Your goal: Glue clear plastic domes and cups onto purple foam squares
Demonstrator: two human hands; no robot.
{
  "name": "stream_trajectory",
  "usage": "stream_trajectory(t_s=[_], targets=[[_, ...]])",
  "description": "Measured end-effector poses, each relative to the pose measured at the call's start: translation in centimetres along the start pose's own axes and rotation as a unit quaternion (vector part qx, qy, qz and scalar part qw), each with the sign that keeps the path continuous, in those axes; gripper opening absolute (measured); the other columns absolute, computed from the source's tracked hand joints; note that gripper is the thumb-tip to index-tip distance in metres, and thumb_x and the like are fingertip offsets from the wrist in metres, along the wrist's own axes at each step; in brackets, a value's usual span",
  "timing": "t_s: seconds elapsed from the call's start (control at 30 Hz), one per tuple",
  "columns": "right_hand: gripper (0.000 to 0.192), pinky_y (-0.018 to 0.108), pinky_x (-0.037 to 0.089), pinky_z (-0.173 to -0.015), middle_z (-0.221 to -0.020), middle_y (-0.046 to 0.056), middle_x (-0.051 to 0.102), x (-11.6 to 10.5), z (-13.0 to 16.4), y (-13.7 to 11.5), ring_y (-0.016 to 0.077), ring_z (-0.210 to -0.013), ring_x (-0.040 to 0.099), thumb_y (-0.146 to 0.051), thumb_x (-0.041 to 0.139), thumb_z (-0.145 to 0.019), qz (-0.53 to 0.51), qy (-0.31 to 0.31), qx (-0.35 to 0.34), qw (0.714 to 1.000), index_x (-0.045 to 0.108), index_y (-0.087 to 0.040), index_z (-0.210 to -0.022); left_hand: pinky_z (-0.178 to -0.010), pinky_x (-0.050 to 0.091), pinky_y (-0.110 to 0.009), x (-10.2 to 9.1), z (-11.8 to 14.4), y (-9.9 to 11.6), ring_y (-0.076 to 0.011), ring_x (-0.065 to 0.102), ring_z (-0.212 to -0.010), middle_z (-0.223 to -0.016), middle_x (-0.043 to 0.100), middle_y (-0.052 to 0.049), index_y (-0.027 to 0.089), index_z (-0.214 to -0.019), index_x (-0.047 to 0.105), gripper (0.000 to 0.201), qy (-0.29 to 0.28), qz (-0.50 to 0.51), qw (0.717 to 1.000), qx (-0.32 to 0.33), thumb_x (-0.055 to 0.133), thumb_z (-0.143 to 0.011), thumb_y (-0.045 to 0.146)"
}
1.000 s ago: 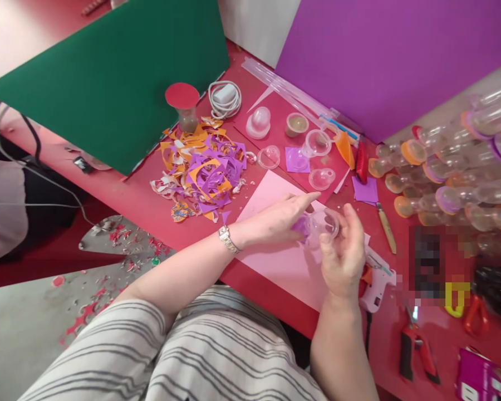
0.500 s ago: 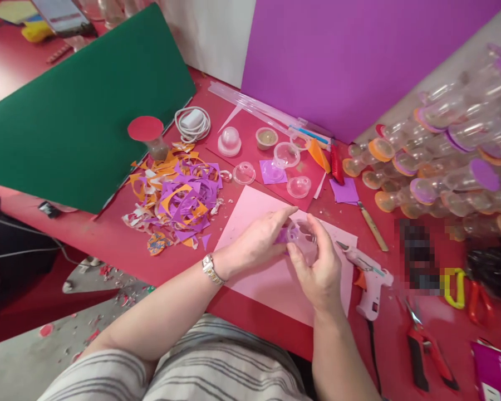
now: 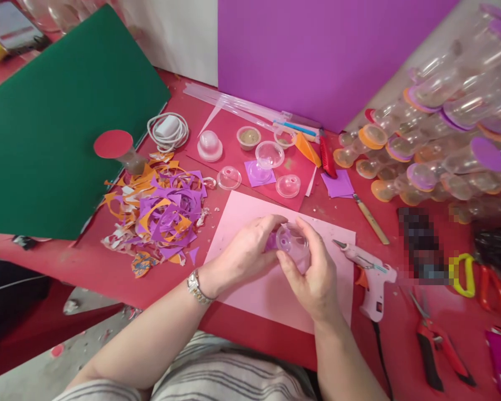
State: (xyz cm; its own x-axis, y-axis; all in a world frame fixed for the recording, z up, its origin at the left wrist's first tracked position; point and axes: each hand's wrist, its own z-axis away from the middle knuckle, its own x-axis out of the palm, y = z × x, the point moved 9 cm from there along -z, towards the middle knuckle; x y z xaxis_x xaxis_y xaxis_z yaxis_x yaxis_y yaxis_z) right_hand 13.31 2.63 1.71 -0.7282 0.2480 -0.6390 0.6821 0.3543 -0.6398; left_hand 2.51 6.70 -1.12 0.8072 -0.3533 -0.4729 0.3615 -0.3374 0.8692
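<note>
Red surface [image 3: 108,262], pink sheet [image 3: 242,289] beneath our grip: left hand [image 3: 244,253] and right hand [image 3: 315,278] both closed on clear cup [image 3: 293,245], purple disc [image 3: 271,242] pressed on. Seating step; next needs firm alignment.

So over that second the left hand [image 3: 244,253] curled in: its index finger had been sticking straight out past the little clear cup [image 3: 293,244], and it ended up wrapped around the cup's far side. The right hand [image 3: 313,275] slid from under and beside the cup to covering its near side, fingers arched over the rim. Both hands drifted down toward the middle of the pink sheet [image 3: 250,289], so more of the glue gun [image 3: 369,273] showed.
</note>
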Motion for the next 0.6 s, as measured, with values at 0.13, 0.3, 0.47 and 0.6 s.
stream_trajectory(t_s=[0.13,0.3,0.47,0.6], targets=[[0.05,0.042,0.061,-0.087,-0.116,0.012,0.07,0.02,-0.13,-0.02,0.0254,-0.107,0.069,-0.034,0.059,-0.092,0.0,-0.005,0.003,1.0,0.047,-0.022,-0.139,-0.089,0.055,-0.035,-0.09,0.03,0.21,-0.0205,0.068,-0.103,-0.112,0.07,-0.01,0.017,-0.115,0.051,0.041,-0.002,0.002,1.0,-0.007,0.061,-0.077,0.006],[0.051,0.043,0.061,-0.087,-0.117,0.013,0.07,0.07,-0.14,0.06,0.0262,-0.106,0.069,-0.035,0.059,-0.092,-0.003,-0.01,0.011,1.0,0.047,-0.022,-0.14,-0.089,0.056,-0.035,-0.2,0.02,0.15,-0.0205,0.068,-0.102,-0.112,0.07,-0.008,0.019,-0.115,0.051,0.041,0.0,-0.001,1.0,-0.016,0.061,-0.077,0.007],[0.051,0.042,0.06,-0.088,-0.117,0.012,0.07,0.09,-0.08,0.2,0.0259,-0.108,0.069,-0.033,0.06,-0.091,-0.009,-0.009,0.018,1.0,0.047,-0.022,-0.14,-0.089,0.056,-0.035,-0.14,-0.07,0.0,-0.0209,0.068,-0.101,-0.111,0.071,-0.009,0.017,-0.115,0.052,0.041,-0.007,-0.004,1.0,-0.026,0.062,-0.076,0.007],[0.05,0.042,0.06,-0.088,-0.117,0.013,0.069,0.09,-0.09,0.23,0.0254,-0.108,0.069,-0.033,0.06,-0.091,-0.013,-0.009,0.019,1.0,0.048,-0.021,-0.139,-0.09,0.055,-0.035,-0.15,-0.07,0.04,-0.0209,0.068,-0.102,-0.112,0.07,-0.009,0.018,-0.115,0.052,0.041,-0.006,-0.006,1.0,-0.029,0.063,-0.076,0.008]])
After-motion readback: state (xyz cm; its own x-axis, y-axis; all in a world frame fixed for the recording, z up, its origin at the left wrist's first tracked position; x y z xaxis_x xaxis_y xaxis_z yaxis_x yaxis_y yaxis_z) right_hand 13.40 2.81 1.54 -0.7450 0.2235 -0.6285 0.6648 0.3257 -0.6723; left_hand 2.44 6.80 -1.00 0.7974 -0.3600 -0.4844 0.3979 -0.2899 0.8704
